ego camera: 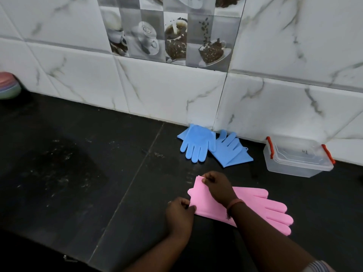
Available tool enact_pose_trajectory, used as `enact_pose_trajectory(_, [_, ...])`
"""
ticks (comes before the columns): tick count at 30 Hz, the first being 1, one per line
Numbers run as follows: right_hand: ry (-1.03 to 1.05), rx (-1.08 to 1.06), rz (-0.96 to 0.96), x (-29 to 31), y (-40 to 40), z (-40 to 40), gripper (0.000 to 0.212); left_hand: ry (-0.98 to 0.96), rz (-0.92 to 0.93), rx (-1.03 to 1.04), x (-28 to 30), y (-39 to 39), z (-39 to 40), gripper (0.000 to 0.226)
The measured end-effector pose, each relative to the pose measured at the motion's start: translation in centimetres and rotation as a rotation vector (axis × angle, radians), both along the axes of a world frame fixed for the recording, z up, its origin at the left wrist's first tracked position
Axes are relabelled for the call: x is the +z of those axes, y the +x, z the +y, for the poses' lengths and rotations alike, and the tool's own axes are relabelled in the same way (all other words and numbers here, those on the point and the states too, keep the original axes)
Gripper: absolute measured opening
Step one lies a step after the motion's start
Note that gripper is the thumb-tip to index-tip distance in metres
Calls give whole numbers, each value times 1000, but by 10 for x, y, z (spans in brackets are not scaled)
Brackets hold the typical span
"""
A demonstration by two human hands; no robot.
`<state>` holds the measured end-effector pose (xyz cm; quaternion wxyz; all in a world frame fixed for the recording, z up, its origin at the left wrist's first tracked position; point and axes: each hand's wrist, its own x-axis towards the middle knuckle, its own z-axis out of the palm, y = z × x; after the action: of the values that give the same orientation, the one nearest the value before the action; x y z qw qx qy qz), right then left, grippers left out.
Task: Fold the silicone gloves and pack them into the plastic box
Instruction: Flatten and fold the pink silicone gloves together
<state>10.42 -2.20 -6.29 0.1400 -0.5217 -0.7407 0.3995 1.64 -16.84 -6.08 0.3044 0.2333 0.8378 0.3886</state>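
Observation:
Pink silicone gloves [261, 205] lie flat on the black counter, fingers pointing right. My right hand [218, 187] pinches the far corner of the cuff, and my left hand [179, 213] pinches the near corner of the same cuff. Two blue silicone gloves [198, 144] lie overlapping against the wall behind. The clear plastic box [294, 165] with red clips stands at the right by the wall, open, with its lid resting inside it.
The black stone counter [78, 173] runs left with dusty marks. A white marble-tiled wall [176, 89] closes the back. A stack of coloured bowls [7, 87] sits at the far left edge.

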Motion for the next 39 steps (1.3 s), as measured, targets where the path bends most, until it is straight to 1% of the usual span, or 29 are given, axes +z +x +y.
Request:
enact_pose_trajectory(3, [30, 5, -28, 1, -4, -2, 7, -12, -23, 19, 1, -1, 0, 4])
enact_pose_trajectory(7, [30, 7, -61, 1, -9, -3, 6, -48, -43, 42, 2, -1, 0, 6])
enact_pose_trajectory(11, [85, -5, -107, -4, -9, -7, 14, -65, -43, 45, 2, -1, -1, 8])
enact_pose_trajectory(15, [150, -21, -156, -13, -12, -12, 5, -72, -19, 37, -2, -5, 1, 10])
enact_pose_trajectory(16, [169, -15, -169, -15, -12, -12, 5, -74, -12, 34, -3, -5, 0, 11])
enact_pose_trajectory(22, [266, 26, -227, -20, -9, -16, 20, -31, 27, 20, -11, -7, 0, 17])
enact_pose_trajectory(23, [287, 32, -227, -19, -8, -18, 23, -29, 50, 11, -12, -7, 0, 17])
enact_pose_trajectory(25, [348, 16, -190, -18, -5, -25, 33, 10, 156, -33, -14, -4, -2, 15])
enact_pose_trajectory(27, [427, -9, -177, -16, 1, -33, 39, 105, 328, -110, -13, 0, -2, 5])
enact_pose_trajectory(28, [452, -5, -201, -16, 6, -36, 41, 139, 406, -175, -12, 2, 1, 14])
enact_pose_trajectory(29, [465, 16, -240, -15, 12, -38, 44, 143, 464, -288, -13, 5, 7, 28])
enact_pose_trajectory(31, [472, 59, -335, -15, 27, -40, 53, 125, 546, -574, -11, 11, 22, 55])
enact_pose_trajectory(32, [481, 50, -373, -13, 33, -39, 56, 140, 580, -692, -9, 14, 31, 63])
enact_pose_trajectory(34, [478, -61, -424, -8, 50, -35, 57, 184, 636, -867, -9, 22, 51, 66])
enact_pose_trajectory(36, [474, -168, -448, -1, 65, -30, 57, 136, 688, -999, -15, 30, 65, 65])
enact_pose_trajectory(39, [499, -243, -459, 0, 87, -29, 54, 21, 775, -1064, -33, 30, 71, 65])
